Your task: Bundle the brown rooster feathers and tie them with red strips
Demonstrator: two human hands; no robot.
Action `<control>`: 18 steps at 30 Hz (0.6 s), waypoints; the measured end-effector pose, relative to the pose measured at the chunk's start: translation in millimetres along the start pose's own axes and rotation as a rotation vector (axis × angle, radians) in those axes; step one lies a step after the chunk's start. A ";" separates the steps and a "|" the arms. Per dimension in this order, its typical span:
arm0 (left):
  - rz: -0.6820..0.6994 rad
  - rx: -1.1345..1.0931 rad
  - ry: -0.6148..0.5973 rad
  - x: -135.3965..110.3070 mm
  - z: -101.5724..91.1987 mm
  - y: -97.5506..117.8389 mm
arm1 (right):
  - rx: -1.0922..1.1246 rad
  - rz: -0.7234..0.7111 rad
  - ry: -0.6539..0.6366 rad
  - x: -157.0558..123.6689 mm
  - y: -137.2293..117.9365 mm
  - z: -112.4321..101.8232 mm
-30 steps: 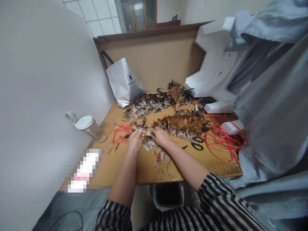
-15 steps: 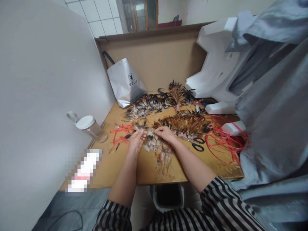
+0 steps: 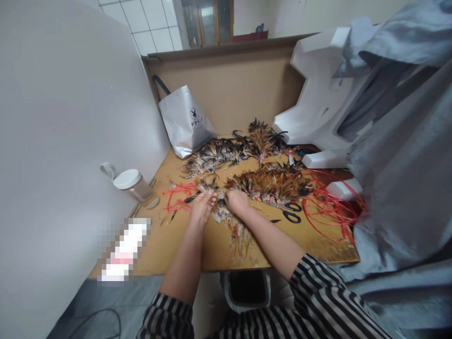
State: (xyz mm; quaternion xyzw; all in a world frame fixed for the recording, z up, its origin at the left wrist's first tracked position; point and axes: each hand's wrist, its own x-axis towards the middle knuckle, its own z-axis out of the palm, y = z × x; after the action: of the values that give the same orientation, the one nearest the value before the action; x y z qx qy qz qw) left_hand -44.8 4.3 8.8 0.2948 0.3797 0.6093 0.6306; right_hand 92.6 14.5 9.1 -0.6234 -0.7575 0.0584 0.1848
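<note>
Both hands are over a small heap of pale and dark feathers (image 3: 223, 214) near the front of the table. My left hand (image 3: 204, 206) is closed in a pinch at the heap's left side, with bits of feather at its fingertips. My right hand (image 3: 236, 202) is curled shut, knuckles up, on the heap's right side; its fingertips are hidden, and what they grip cannot be seen. Just beyond the right hand lies a row of brown-gold feathers (image 3: 271, 182). Scissors with black handles (image 3: 292, 213) rest to the right of it.
Red plastic strips (image 3: 178, 195) lie left of my hands, and a red strap tangle (image 3: 330, 207) is at the right. A lidded jar (image 3: 134, 185) and a silver bag (image 3: 185, 125) stand left. More dark feathers (image 3: 217, 155) lie behind. White foam (image 3: 318, 94) leans at the right.
My right hand has come slightly left and turned from a visible pinch to knuckles up, closer to my left hand. My left hand stays pinched in nearly the same place.
</note>
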 end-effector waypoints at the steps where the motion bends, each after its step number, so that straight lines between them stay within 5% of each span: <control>1: -0.002 0.003 0.001 -0.3 0.3 0.1 | 0.046 0.022 0.009 1.3 2.7 0.0; 6: 0.003 0.014 -0.005 -1.7 1.0 0.6 | 0.696 0.159 0.017 8.1 16.0 -1.8; 11: -0.033 0.045 0.001 -1.5 0.6 -1.6 | 1.409 0.294 -0.138 7.4 16.8 -4.5; 18: -0.043 0.118 -0.038 -3.5 3.3 -4.5 | 1.479 0.282 -0.158 1.1 4.1 -5.9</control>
State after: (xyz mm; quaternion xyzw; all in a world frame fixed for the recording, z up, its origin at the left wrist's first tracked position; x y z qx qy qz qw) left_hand -39.5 0.8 7.2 0.3348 0.4094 0.5665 0.6320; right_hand 98.3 15.6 13.5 -0.4220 -0.4449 0.6189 0.4909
